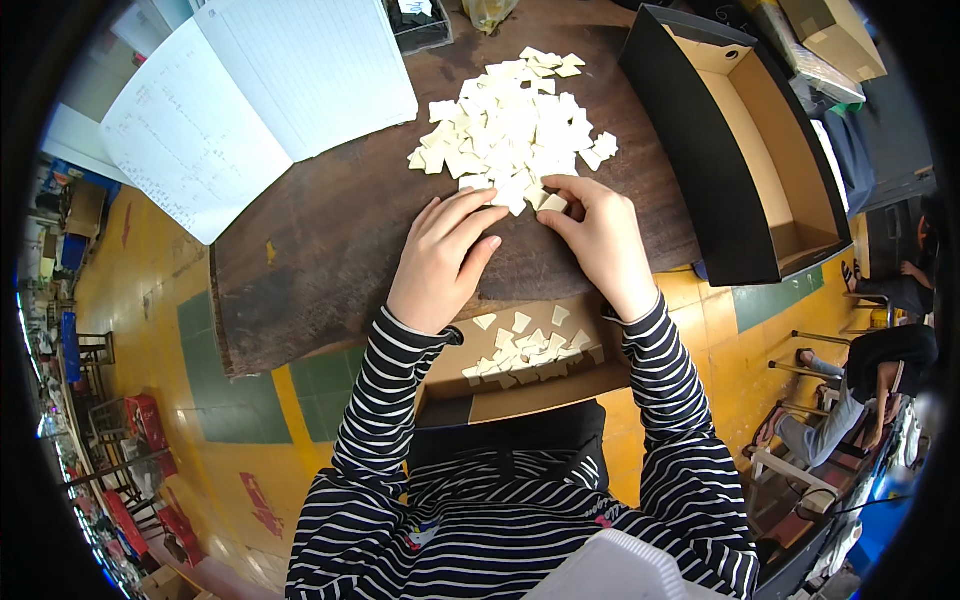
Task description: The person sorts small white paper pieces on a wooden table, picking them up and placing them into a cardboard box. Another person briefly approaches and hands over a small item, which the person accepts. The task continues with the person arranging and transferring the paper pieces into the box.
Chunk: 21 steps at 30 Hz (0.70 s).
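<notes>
A heap of small, flat, cream-coloured cut pieces [510,130] lies on the dark wooden table [330,220]. At its near edge, my left hand [445,250] rests with fingers stretched and thumb apart, the fingertips touching the closest pieces. Between the thumb and index finger of my right hand [600,235] a small cream-coloured piece [553,204] is pinched, just beside the heap. Below the table edge, between my forearms, a cardboard box [550,400] sits at my lap with more such pieces [530,350] scattered in it.
An opened lined notebook [300,80] with handwriting covers the table's far left. On the right stands a black box [700,150] with a brown inside. A small dark tray [425,35] is at the back. A seated person [840,410] shows at the far right.
</notes>
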Each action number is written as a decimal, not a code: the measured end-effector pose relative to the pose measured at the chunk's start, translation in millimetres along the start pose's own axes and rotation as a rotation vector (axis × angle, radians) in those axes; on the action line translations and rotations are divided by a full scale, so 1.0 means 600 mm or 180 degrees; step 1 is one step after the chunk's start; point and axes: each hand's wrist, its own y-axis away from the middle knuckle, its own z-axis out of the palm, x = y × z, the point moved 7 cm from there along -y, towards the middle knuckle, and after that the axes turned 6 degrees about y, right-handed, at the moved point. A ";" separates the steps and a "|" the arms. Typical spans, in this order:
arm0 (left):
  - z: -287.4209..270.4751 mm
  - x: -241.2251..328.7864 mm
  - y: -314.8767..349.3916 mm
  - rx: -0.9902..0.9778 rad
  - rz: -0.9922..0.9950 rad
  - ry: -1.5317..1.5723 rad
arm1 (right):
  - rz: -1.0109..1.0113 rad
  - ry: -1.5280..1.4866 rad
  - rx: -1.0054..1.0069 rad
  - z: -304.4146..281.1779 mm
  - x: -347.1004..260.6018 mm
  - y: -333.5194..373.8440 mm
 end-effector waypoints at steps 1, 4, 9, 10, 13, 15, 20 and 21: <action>0.000 -0.003 0.000 0.0008 -0.0037 0.0045 | 0.0057 0.0079 -0.0036 -0.001 0.001 0.001; -0.001 -0.009 0.001 0.0051 -0.0105 0.0184 | 0.0119 0.0274 -0.0106 -0.003 0.002 -0.003; -0.004 -0.017 -0.005 0.0104 -0.0146 0.0344 | 0.0076 0.0024 -0.0220 -0.012 0.003 -0.015; -0.006 -0.021 -0.005 0.0115 -0.0220 0.0433 | 0.0386 -0.0258 -0.0430 -0.016 0.016 -0.010; -0.007 -0.029 -0.004 0.0167 -0.0334 0.0554 | 0.0864 -0.1219 -0.1063 -0.022 0.036 0.018; -0.005 -0.029 -0.007 0.0212 -0.0226 0.0421 | 0.1084 -0.1763 -0.1428 -0.024 0.041 0.047; 0.016 -0.024 -0.006 -0.0066 -0.0133 -0.0239 | 0.1289 -0.2358 -0.1719 -0.016 0.047 0.092; 0.015 -0.022 -0.006 -0.0037 -0.0117 -0.0199 | 0.1335 -0.2410 -0.1704 -0.014 0.049 0.094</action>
